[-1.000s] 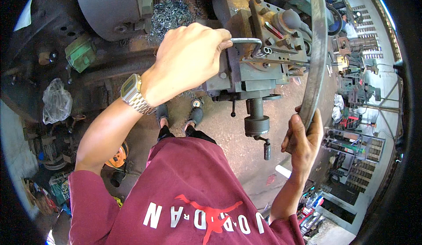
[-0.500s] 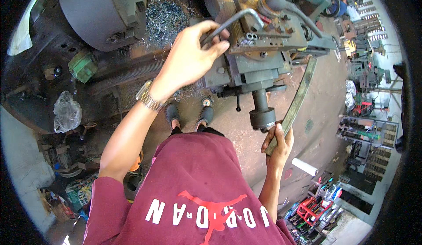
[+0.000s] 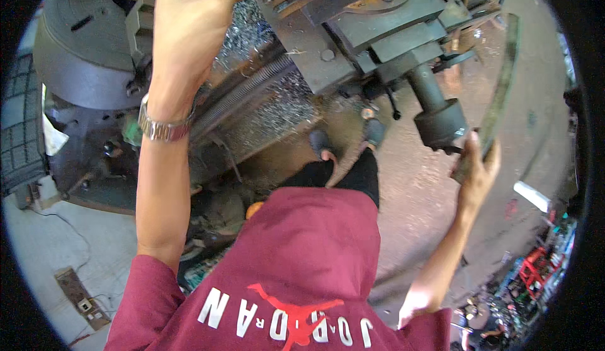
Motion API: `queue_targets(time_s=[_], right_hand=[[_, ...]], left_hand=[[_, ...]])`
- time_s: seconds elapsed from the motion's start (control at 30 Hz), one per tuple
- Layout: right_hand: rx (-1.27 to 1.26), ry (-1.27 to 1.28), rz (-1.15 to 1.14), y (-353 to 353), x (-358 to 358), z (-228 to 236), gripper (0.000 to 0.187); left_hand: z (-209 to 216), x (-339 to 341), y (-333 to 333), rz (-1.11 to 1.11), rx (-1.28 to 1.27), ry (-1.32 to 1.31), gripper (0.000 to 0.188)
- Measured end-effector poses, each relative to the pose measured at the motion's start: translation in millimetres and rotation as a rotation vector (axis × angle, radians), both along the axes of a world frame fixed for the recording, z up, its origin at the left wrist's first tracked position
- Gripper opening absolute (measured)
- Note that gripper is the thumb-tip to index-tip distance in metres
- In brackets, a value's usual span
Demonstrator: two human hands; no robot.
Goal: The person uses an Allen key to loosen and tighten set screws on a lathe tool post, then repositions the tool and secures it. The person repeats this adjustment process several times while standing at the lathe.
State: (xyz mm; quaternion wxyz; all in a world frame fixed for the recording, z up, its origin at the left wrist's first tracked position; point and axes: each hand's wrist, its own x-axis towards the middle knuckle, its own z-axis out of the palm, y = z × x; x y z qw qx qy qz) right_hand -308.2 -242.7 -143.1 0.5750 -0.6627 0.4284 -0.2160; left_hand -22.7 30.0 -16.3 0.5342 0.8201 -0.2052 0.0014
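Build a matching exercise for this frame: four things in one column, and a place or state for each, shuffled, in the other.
Things:
1. left hand
2. right hand
3. watch
4. shavings

Places or states:
A. strewn over the lathe bed
B. raised to the top of the picture, against the machine
C. gripping the lower end of a long curved metal bar
D. strapped round the left wrist

Pairs: 1-B, 2-C, 3-D, 4-A
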Motion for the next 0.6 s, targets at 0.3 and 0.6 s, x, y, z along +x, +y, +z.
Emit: queue_targets(time_s=[0.3, 0.6], right_hand=[[-0.17, -0.166, -0.059, -47, -23, -28, 0.037], [-0.031, -0.195, 0.241, -55, -23, -38, 0.04]], left_hand=[[11, -2, -8, -0.086, 0.104, 0.004, 0.023], [3, -11, -26, 0.08, 0.167, -0.275, 0.027]])
